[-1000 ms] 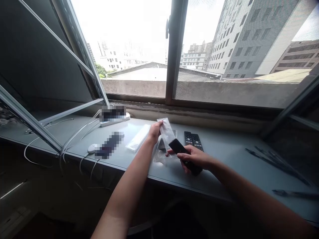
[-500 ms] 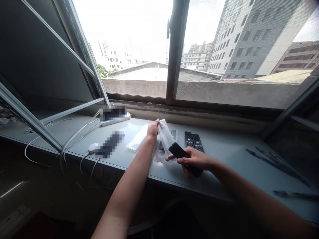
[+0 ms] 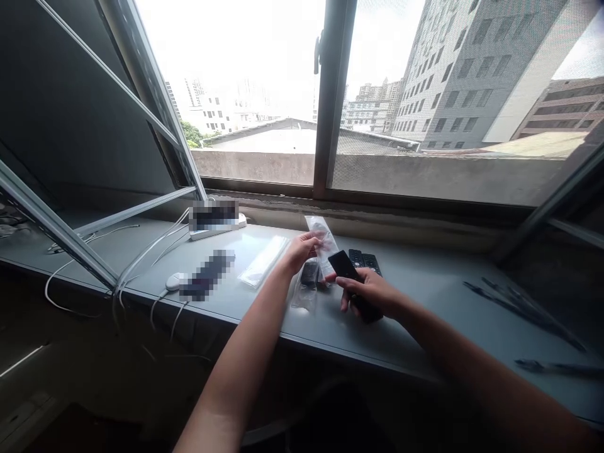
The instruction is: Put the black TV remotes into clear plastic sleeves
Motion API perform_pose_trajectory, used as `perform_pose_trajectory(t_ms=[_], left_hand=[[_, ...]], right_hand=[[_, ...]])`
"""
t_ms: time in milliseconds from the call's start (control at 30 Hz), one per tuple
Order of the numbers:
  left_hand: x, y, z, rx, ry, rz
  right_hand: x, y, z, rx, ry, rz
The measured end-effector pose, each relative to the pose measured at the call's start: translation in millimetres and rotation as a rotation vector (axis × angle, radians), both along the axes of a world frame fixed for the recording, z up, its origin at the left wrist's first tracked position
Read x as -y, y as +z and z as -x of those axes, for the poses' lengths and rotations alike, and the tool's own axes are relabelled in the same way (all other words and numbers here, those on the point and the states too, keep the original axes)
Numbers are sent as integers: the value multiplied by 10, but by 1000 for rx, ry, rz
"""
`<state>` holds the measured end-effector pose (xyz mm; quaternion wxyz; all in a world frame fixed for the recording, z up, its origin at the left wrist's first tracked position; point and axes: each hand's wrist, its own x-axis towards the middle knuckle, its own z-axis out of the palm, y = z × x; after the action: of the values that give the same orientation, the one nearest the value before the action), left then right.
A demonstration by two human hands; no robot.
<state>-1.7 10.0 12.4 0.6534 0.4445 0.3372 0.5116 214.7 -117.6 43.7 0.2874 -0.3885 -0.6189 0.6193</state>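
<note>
My left hand (image 3: 302,250) pinches a clear plastic bag (image 3: 323,234) that slants upright above the table. My right hand (image 3: 370,290) is closed around a black remote control (image 3: 346,264), its plain back side facing me and its upper end near the bag's lower part. Below the hands, a bagged remote control (image 3: 307,280) lies flat on the table, partly hidden by the left hand. Behind my right hand rest two button-covered remote controls (image 3: 372,261), side by side. A stack of clear bags (image 3: 264,261) lies left of my left hand.
A blurred-out dark object (image 3: 207,275) and a white round charger (image 3: 174,281) with cables lie at the left. A white power strip (image 3: 218,228) stands near the window. Metal frame bars (image 3: 160,113) rise at the left. Dark cable ties (image 3: 519,314) lie at the right.
My left hand has shifted its hold from the bag's top corner down to its side, and the bag has moved right. The right hand with the remote has risen slightly.
</note>
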Motion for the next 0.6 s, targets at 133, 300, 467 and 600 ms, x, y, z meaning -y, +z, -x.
perform_pose_trajectory(t_ms=[133,300,467,600], left_hand=[[-27,21,27,68,98,7],[-56,67,59,270,199,62],[-14,112,96,379,170,90],[66,132,122,400,43,54]], right_hand=[[-22,-23,12,-44,-35,1],[-45,-41,-7,-121,-69,1],[-68,-31,-21,-268,-172,-3],[-93,-37,-29,-300,-271,70]])
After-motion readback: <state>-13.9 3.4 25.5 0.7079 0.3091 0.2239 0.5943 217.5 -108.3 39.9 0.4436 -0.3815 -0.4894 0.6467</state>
